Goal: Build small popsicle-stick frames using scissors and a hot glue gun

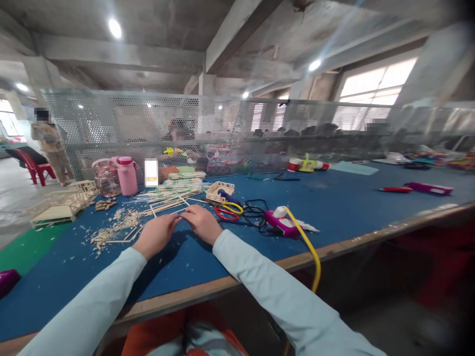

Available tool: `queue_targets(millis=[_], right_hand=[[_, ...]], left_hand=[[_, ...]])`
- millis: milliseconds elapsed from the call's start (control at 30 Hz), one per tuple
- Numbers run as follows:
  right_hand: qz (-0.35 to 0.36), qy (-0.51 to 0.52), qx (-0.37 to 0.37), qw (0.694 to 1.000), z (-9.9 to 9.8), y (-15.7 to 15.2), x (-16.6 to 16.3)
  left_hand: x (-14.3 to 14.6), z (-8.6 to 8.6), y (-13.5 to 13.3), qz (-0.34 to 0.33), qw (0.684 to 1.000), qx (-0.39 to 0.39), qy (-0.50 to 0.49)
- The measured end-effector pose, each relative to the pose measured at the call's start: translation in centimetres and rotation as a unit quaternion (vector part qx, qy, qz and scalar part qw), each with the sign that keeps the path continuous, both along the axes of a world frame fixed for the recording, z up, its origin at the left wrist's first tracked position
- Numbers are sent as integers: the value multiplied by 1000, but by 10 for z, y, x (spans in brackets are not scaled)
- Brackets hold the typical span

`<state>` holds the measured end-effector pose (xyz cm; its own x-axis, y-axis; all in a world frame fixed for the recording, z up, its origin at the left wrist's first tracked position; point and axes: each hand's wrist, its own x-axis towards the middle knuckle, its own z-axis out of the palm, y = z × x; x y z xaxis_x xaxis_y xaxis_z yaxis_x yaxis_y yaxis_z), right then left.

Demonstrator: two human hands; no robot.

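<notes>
While hands (158, 236) (203, 223) pinch sticks (153, 211), tbl edge (185, 295) runs under sleeves (260, 283).

One head-worn cam, looks fwd & down over blue table (334, 198); hands (203, 224) near, lower ctr.

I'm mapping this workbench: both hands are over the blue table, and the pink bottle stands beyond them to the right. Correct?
Wrong side: the left hand and right hand are over the blue table, but the head view shows the pink bottle standing beyond them to the left.
</notes>
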<state>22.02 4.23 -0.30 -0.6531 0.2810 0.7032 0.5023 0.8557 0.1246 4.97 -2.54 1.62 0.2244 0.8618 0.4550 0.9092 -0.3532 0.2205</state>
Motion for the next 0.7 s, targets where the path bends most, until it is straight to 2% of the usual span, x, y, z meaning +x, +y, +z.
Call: queue_targets(millis=[100,167,233,300,333,400,500,567,700], right_hand=[[13,13,-27,999,3,-1,4],[2,45,-57,997,10,2,14],[-76,112,-101,986,19,7,29],[-211,160,-167,950,27,11,48],[-265,135,-210,932,30,12,58],[-326,48,-283,901,32,12,74],[-352,-49,-344,869,28,5,87],[-357,-79,-359,859,25,-5,87],[-354,-123,-327,867,20,-31,74]], left_hand=[[17,3,4,21,998,-49,42],[22,6,11,19,999,-47,19],[21,7,19,-6,997,-42,-56],[19,3,25,-45,983,-48,-170],[17,0,27,-61,971,-55,-227],[14,-6,28,-82,943,-75,-314],[10,-14,25,-83,917,-109,-376],[9,-15,23,-79,907,-121,-396],[12,-12,19,-81,900,-114,-413]])
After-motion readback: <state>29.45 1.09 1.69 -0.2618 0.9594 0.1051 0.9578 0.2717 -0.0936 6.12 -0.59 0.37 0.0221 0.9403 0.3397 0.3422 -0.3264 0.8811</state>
